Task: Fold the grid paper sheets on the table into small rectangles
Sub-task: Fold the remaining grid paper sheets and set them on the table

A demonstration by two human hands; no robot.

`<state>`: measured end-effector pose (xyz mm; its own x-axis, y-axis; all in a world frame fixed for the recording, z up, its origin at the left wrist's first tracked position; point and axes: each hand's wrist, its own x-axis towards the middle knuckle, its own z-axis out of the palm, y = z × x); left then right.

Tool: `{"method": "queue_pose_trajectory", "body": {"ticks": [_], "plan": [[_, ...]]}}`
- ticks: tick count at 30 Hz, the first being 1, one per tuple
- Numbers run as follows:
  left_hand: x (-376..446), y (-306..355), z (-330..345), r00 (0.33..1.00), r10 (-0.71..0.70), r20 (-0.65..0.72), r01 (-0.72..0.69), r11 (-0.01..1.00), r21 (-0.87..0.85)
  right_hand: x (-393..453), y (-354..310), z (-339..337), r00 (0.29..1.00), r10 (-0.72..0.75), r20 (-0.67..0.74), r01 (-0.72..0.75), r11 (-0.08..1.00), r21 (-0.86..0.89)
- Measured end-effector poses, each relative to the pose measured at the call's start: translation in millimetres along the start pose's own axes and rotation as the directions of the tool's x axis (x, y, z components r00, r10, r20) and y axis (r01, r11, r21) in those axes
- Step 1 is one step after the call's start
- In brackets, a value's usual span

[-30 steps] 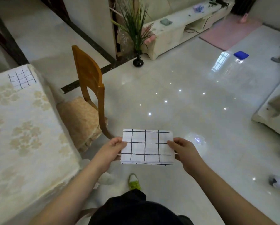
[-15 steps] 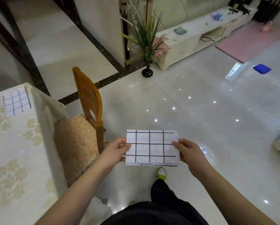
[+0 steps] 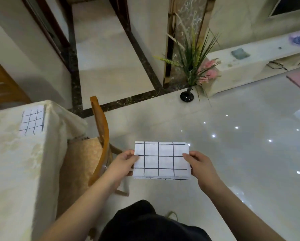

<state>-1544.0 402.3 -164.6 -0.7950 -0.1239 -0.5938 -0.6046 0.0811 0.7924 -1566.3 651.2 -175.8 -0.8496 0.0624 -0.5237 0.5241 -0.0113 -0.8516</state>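
A folded grid paper sheet [image 3: 161,160], white with black lines, is held flat in the air over the floor, to the right of the table. My left hand [image 3: 123,164] pinches its left edge and my right hand [image 3: 199,166] pinches its right edge. A second, smaller folded grid paper [image 3: 32,120] lies on the table [image 3: 15,162] near its far right corner, well away from both hands.
The table has a cream floral cloth and fills the left side. A wooden chair [image 3: 100,136] with a tan cushion stands between the table and my hands. A black vase with grass [image 3: 189,66] and a low white cabinet [image 3: 250,66] stand at the back on the glossy tile floor.
The view has swung left and up, bringing the table corner and doorway further in. Both hands keep the same hold on the folded sheet, which stays in front of me.
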Motion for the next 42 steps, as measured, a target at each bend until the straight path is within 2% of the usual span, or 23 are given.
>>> {"method": "queue_pose_trajectory", "body": {"ticks": [6,13,24,30,34,42], "plan": [[68,30,-16,0.993,-0.004,-0.114,-0.012,0.99,-0.141,88,-47,32,0.997,0.004,0.072,0.0,0.998,-0.062],[156,64,-81,0.974,-0.019,-0.226,-0.033,0.974,-0.226,188,-103,116,0.985,0.045,0.168,-0.018,0.987,-0.161],[223,105,-160,0.915,-0.056,-0.399,-0.085,0.941,-0.326,286,-184,238,0.949,0.06,0.31,0.055,0.935,-0.35],[258,119,-187,0.873,-0.141,-0.466,-0.106,0.879,-0.465,347,-213,303,0.889,0.097,0.448,0.104,0.909,-0.403],[290,139,-209,0.822,-0.228,-0.522,-0.1,0.845,-0.526,396,-235,352,0.837,0.117,0.534,0.143,0.896,-0.42],[336,190,-245,0.655,-0.335,-0.678,-0.109,0.846,-0.522,467,-290,441,0.676,0.207,0.707,0.249,0.839,-0.483]]}}
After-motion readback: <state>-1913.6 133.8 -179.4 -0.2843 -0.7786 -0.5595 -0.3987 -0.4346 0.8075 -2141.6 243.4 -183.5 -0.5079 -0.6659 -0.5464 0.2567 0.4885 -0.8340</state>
